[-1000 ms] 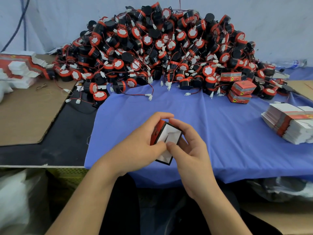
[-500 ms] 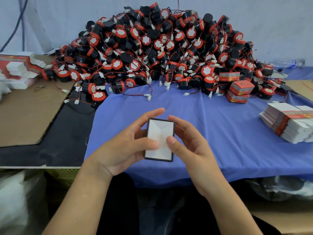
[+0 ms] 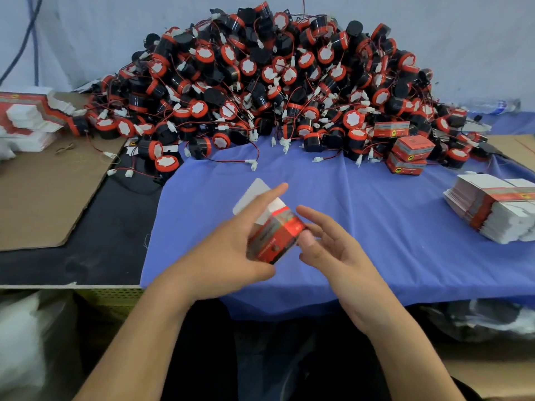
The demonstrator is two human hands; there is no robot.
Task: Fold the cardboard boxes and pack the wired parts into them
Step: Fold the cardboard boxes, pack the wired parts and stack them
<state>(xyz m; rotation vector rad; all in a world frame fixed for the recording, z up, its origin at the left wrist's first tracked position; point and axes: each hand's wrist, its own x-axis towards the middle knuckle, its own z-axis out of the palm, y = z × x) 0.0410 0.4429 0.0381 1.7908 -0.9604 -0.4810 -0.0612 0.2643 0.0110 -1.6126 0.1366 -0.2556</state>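
Observation:
My left hand [image 3: 228,253] grips a small red and white cardboard box [image 3: 275,238] above the near part of the blue cloth [image 3: 362,221]. The box is tilted, its white top flap [image 3: 252,195] standing open toward the pile. My right hand [image 3: 333,247] is beside the box on the right, its thumb touching the box's red side and its fingers spread. A big heap of black and red wired parts [image 3: 275,82] fills the back of the table. Closed red boxes [image 3: 408,154] are stacked at the heap's right foot.
A banded stack of flat box blanks [image 3: 495,209] lies at the right edge. More flat blanks [image 3: 26,120] lie at the far left beside a brown cardboard sheet [image 3: 43,192]. Loose parts with white plugs [image 3: 162,157] trail onto the black mat.
The box has been turned from showing its white closed bottom to showing its red side, with the top flap now open. My right hand's fingers have come off it and spread.

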